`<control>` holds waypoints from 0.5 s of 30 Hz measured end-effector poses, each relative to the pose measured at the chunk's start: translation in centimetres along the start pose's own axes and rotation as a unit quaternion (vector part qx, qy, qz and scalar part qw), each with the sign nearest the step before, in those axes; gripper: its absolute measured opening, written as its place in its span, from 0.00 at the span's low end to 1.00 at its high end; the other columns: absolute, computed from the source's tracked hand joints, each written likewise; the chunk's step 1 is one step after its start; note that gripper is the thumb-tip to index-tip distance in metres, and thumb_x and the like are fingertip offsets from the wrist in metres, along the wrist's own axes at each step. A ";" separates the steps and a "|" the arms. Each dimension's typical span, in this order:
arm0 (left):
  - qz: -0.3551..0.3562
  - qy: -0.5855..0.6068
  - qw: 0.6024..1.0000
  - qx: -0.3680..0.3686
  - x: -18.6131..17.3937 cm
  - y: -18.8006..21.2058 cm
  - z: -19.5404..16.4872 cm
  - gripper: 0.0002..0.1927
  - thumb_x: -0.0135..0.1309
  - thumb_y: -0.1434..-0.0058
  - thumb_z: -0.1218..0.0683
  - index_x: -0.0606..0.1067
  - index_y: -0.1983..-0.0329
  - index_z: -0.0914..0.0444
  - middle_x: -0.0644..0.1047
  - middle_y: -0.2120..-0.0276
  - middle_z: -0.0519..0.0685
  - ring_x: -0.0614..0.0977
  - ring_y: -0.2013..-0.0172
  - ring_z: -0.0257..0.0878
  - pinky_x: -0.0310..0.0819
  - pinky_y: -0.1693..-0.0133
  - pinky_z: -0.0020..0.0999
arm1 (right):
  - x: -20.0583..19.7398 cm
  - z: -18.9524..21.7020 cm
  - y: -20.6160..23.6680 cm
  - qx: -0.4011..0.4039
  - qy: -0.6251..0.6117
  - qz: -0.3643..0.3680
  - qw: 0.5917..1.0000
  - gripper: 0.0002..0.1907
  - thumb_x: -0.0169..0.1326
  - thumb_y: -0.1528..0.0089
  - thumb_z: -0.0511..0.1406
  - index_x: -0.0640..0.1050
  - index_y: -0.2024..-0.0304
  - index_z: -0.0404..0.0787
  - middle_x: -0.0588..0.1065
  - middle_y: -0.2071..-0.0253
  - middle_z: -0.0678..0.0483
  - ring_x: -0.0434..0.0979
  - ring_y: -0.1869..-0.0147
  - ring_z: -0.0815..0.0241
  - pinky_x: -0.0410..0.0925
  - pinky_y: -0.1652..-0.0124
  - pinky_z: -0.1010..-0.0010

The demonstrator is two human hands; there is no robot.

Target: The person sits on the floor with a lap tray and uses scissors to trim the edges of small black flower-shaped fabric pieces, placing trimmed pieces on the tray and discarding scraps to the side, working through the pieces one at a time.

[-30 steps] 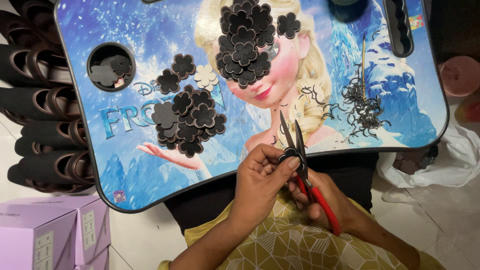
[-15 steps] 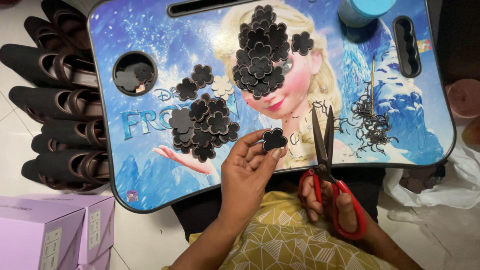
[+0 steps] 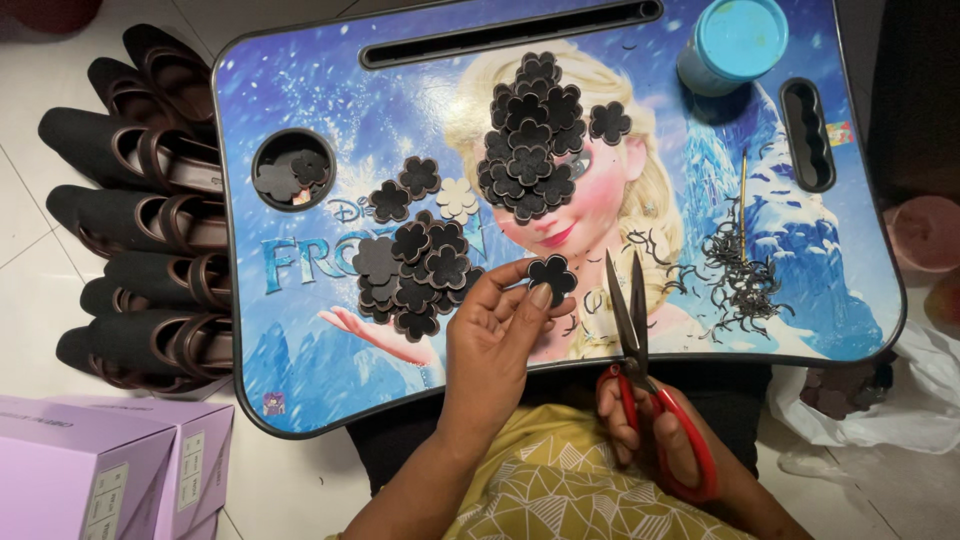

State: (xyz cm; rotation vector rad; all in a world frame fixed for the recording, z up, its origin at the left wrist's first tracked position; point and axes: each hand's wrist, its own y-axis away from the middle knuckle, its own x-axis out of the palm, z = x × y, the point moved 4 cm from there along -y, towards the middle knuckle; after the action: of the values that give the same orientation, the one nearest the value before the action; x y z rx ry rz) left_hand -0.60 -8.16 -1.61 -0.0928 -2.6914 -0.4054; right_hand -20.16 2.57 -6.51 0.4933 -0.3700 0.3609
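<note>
You get even, soft indoor light with no harsh shadows. The glossy lap tray (image 3: 300,330) shows only faint sheen near its upper left of the frame. Focus is sharp at center; the edges bow slightly, and the lower right corner looks softer.

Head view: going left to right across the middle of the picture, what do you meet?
Row of dark shoes → round well holding flower cutouts → lower pile of dark flowers → left hand pinching one flower → red-handled scissors in the right hand → heap of dark trimmings.
</note>
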 end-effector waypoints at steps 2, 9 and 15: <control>-0.003 -0.007 1.000 0.001 0.0 -0.3 0.1 0.18 0.51 0.28 0.54 0.70 0.41 0.70 0.82 0.55 0.54 0.86 0.56 0.38 0.76 0.58 0.25 | 0.1 0.2 -0.3 -0.005 0.023 0.002 1.000 0.47 0.52 0.45 0.70 0.70 0.54 0.32 0.65 0.73 0.57 0.64 0.72 0.66 0.64 0.69 0.73; 0.003 0.035 0.999 -0.015 0.1 -1.1 0.3 0.20 0.42 0.26 0.48 0.71 0.42 0.68 0.82 0.53 0.50 0.87 0.57 0.38 0.76 0.60 0.24 | -0.3 -0.3 -1.4 0.000 0.036 0.013 0.999 0.45 0.53 0.44 0.67 0.70 0.54 0.31 0.64 0.76 0.58 0.63 0.74 0.67 0.63 0.72 0.75; 0.014 0.037 0.999 -0.021 -0.5 1.2 0.3 0.19 0.43 0.25 0.49 0.71 0.42 0.68 0.82 0.54 0.52 0.86 0.56 0.38 0.77 0.59 0.25 | 1.4 -2.0 0.0 -0.001 0.049 0.017 0.999 0.45 0.53 0.43 0.67 0.71 0.54 0.31 0.64 0.76 0.58 0.63 0.75 0.68 0.63 0.73 0.75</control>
State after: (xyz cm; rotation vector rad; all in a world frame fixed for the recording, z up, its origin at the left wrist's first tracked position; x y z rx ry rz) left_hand -0.07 -6.89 -1.75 -0.1254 -2.6054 -0.4480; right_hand -18.40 3.92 -7.56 0.4654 -0.2844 0.4151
